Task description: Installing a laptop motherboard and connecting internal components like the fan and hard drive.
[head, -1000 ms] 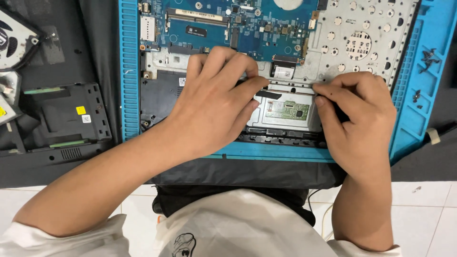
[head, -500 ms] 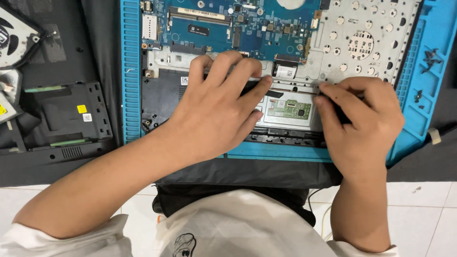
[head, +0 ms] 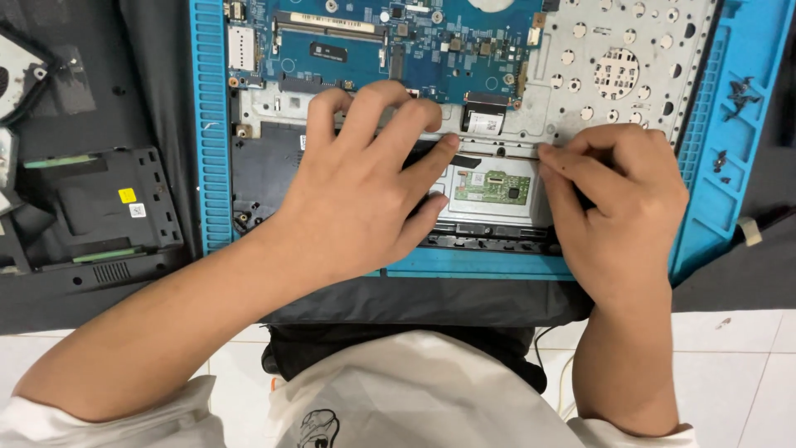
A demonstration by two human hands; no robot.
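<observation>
An opened laptop chassis (head: 630, 75) lies on a blue work mat (head: 211, 141), its blue mainboard (head: 373, 41) exposed at the top. My left hand (head: 356, 191) rests flat on the lower part, fingers spread, fingertips on the upper left edge of the touchpad module (head: 489, 187) with its small green circuit board. My right hand (head: 613, 207) presses with bent fingers on the touchpad module's right edge, the index fingertip at its upper right corner. Neither hand holds a tool.
A black plastic laptop cover part (head: 91, 207) lies left of the mat on a dark cloth. Small screws (head: 738, 91) sit in the mat's right tray. A cooling fan (head: 16, 75) shows at the far left. White floor tiles (head: 746, 373) lie below.
Both hands stay on the touchpad area. My left fingers have shifted slightly along its top edge; the view has moved a little.
</observation>
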